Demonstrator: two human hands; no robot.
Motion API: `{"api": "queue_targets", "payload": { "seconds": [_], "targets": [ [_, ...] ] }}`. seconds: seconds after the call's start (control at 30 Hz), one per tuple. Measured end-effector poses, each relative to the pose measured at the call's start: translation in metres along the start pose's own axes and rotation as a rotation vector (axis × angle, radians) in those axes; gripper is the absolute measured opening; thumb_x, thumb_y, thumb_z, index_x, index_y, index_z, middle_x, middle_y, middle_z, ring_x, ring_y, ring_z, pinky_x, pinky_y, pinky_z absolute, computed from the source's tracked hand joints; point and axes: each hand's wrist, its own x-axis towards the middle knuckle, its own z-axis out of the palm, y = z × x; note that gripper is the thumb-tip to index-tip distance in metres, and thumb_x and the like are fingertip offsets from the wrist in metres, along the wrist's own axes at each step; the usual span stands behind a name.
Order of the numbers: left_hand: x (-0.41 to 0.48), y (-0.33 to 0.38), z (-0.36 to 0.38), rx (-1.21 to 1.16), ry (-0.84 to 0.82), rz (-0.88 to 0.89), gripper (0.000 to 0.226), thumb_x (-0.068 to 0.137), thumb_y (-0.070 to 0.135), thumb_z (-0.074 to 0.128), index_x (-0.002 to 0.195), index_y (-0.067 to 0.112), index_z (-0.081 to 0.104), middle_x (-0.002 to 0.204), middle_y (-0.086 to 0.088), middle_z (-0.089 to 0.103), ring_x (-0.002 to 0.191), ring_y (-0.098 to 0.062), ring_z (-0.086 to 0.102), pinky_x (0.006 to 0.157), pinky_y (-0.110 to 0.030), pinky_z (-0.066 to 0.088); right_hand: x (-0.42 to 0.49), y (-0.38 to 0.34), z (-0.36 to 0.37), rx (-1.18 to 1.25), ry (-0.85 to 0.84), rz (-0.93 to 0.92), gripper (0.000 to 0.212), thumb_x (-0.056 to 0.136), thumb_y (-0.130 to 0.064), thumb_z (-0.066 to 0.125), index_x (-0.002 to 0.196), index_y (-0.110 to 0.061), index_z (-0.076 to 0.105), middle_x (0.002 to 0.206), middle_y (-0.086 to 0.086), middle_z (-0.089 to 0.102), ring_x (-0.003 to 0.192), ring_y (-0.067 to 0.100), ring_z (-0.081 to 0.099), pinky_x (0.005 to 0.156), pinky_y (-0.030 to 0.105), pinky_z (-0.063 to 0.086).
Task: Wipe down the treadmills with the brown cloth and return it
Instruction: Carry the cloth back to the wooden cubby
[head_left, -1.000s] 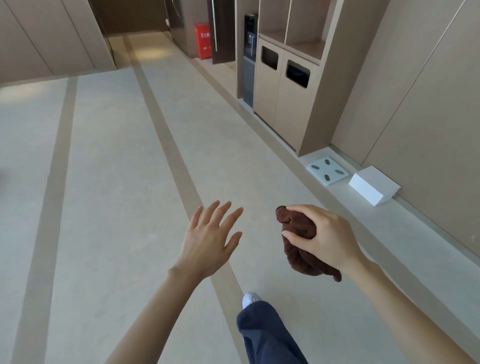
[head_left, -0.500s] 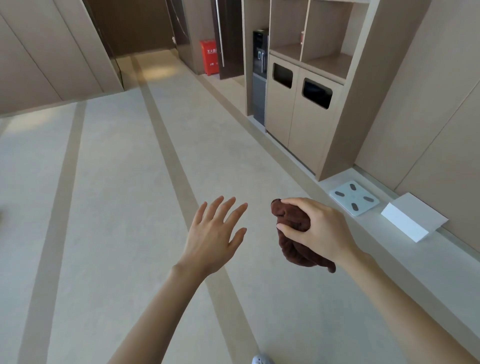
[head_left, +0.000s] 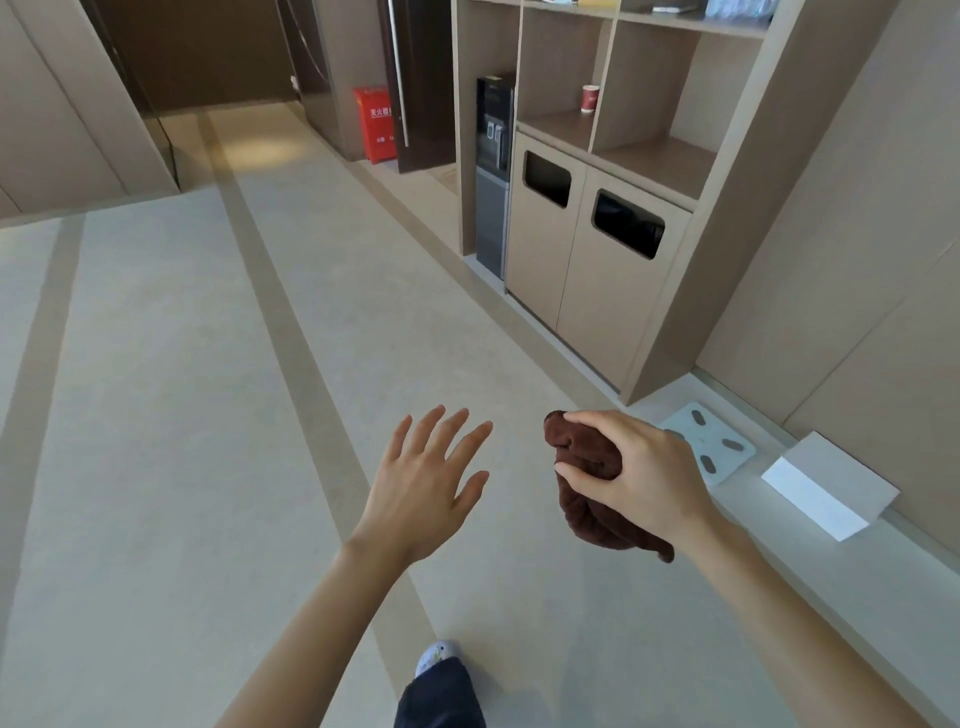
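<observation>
Most of the view is pale floor, crossed by darker stripes running from six o'clock up toward eleven. Beige wall panels close the side from one to four o'clock; against them, at one o'clock, stands a tall wooden cabinet with open shelves above and two doors below, each door cut with a dark rounded slot; a low pale ledge follows the foot of the wall from three toward five o'clock; a dark water dispenser stands in a bay at the cabinet's far end, at twelve o'clock.

Two bare forearms reach in from the bottom edge. The left hand, just below centre at six o'clock, hangs palm-down over the floor, fingers straight and spread, holding nothing; the right hand, at four o'clock, has fingers and thumb curled round the brown cloth, which is bunched into a wad with a loose end drooping under the wrist; the cloth is in the air above the floor, well apart from the cabinet.

A white box sits on the ledge at four o'clock, near a pale bathroom scale that lies flat and is partly hidden behind the right hand; a red box stands far off at twelve o'clock beside a dark doorway; a dark trouser leg and a light shoe show at six o'clock; a red paper cup stands upright on a shelf at one o'clock.
</observation>
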Motion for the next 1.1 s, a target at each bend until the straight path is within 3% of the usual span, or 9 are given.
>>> {"api": "queue_targets", "payload": {
  "seconds": [0.23, 0.37, 0.47, 0.67, 0.8, 0.9, 0.97, 1.1],
  "targets": [
    [0.127, -0.1, -0.033, 0.072, 0.035, 0.11, 0.049, 0.095, 0.045, 0.033, 0.138, 0.024, 0.045, 0.139, -0.005, 0.049, 0.133, -0.03, 0.04, 0.109, -0.049, 0.028, 0.137, -0.006, 0.029, -0.009, 0.116, 0.073, 0.045, 0.072, -0.054, 0.067, 0.112, -0.032, 0.064, 0.104, -0.019, 0.068, 0.092, 0.003, 0.064, 0.075, 0.022, 0.052],
    [0.185, -0.124, -0.027, 0.033, 0.017, 0.148, 0.048, 0.096, 0.045, 0.036, 0.14, 0.025, 0.042, 0.143, -0.005, 0.045, 0.135, -0.03, 0.036, 0.112, -0.049, 0.025, 0.183, 0.009, 0.043, 0.02, 0.143, 0.122, 0.045, 0.073, -0.054, 0.066, 0.112, -0.032, 0.064, 0.106, -0.022, 0.067, 0.094, -0.001, 0.062, 0.078, 0.019, 0.05],
    [0.223, -0.126, -0.015, 0.019, -0.037, 0.198, 0.053, 0.094, 0.047, 0.026, 0.138, 0.025, 0.045, 0.14, -0.005, 0.049, 0.133, -0.03, 0.04, 0.11, -0.05, 0.03, 0.209, 0.029, 0.053, 0.009, 0.137, 0.167, 0.044, 0.073, -0.053, 0.067, 0.112, -0.033, 0.063, 0.106, -0.023, 0.066, 0.094, -0.003, 0.061, 0.079, 0.018, 0.051],
    [0.322, -0.128, 0.017, 0.006, -0.07, 0.239, 0.052, 0.097, 0.051, 0.025, 0.143, 0.03, 0.035, 0.148, -0.001, 0.039, 0.14, -0.027, 0.028, 0.115, -0.047, 0.019, 0.274, 0.095, 0.058, 0.008, 0.135, 0.222, 0.045, 0.073, -0.058, 0.06, 0.113, -0.037, 0.06, 0.106, -0.024, 0.066, 0.097, -0.001, 0.062, 0.08, 0.026, 0.053],
    [0.4, -0.117, 0.024, 0.017, -0.063, 0.245, 0.06, 0.092, 0.053, 0.014, 0.143, 0.029, 0.036, 0.146, -0.001, 0.04, 0.139, -0.027, 0.029, 0.114, -0.046, 0.02, 0.334, 0.149, 0.046, -0.014, 0.161, 0.238, 0.042, 0.073, -0.054, 0.065, 0.112, -0.039, 0.06, 0.106, -0.024, 0.066, 0.096, -0.001, 0.06, 0.078, 0.017, 0.046],
    [0.462, -0.107, 0.026, 0.022, -0.062, 0.256, 0.053, 0.096, 0.052, 0.02, 0.145, 0.031, 0.03, 0.15, 0.0, 0.033, 0.142, -0.026, 0.022, 0.116, -0.044, 0.014, 0.38, 0.187, 0.031, -0.023, 0.145, 0.236, 0.042, 0.074, -0.052, 0.067, 0.113, -0.038, 0.06, 0.108, -0.024, 0.065, 0.097, -0.002, 0.06, 0.078, 0.018, 0.046],
    [0.496, -0.099, 0.026, 0.006, -0.029, 0.237, 0.05, 0.097, 0.048, 0.029, 0.143, 0.029, 0.035, 0.148, -0.002, 0.038, 0.14, -0.028, 0.027, 0.115, -0.047, 0.017, 0.408, 0.21, 0.022, -0.021, 0.13, 0.231, 0.043, 0.074, -0.053, 0.067, 0.113, -0.039, 0.06, 0.108, -0.025, 0.065, 0.097, -0.002, 0.06, 0.078, 0.02, 0.048],
    [0.541, -0.092, 0.031, -0.019, -0.015, 0.221, 0.057, 0.092, 0.049, 0.022, 0.138, 0.024, 0.045, 0.14, -0.006, 0.048, 0.132, -0.032, 0.041, 0.108, -0.052, 0.031, 0.451, 0.253, 0.014, -0.016, 0.131, 0.24, 0.042, 0.074, -0.051, 0.068, 0.113, -0.037, 0.061, 0.109, -0.023, 0.065, 0.098, 0.002, 0.061, 0.079, 0.024, 0.05]
  ]
}}
